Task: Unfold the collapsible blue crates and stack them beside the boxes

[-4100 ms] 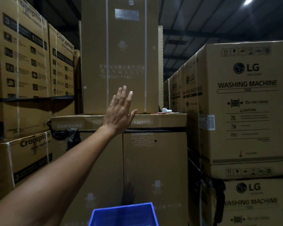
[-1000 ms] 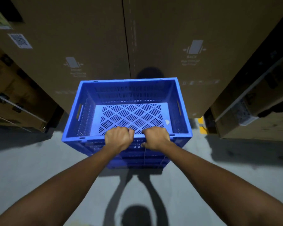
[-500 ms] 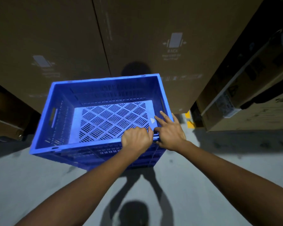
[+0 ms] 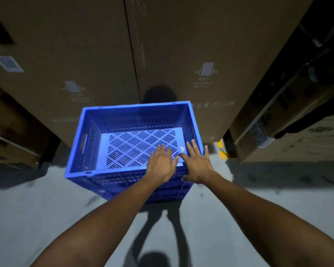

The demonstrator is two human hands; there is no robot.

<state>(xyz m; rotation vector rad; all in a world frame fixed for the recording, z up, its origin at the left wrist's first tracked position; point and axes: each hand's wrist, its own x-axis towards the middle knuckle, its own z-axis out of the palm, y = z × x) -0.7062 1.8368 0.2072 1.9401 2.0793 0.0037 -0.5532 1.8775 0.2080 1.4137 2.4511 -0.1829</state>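
**Both hands flat and open over the near rim of the blue crate**

Looking straight down at the blue crate, and it stands unfolded, walls up, on top of more blue plastic beneath it, on the grey floor. Its far wall sits right up against the tall cardboard boxes, no gap visible there. To the right, a narrow strip of floor with a yellow mark separates the crate from another carton; to the left, a wider dark gap opens before the low boxes at that side. The near side is wide open: bare floor all the way back to the camera, with only a shadow lying across it.

Now the hands. The left hand is spread, palm down, fingers fanned over the near right corner of the crate's slotted bottom, crossing the near rim. The right hand is just beside it, fingers splayed too, over the near right corner, one finger past the right wall. Neither is gripping anything. Whether the palms actually press on the rim, I can't tell.
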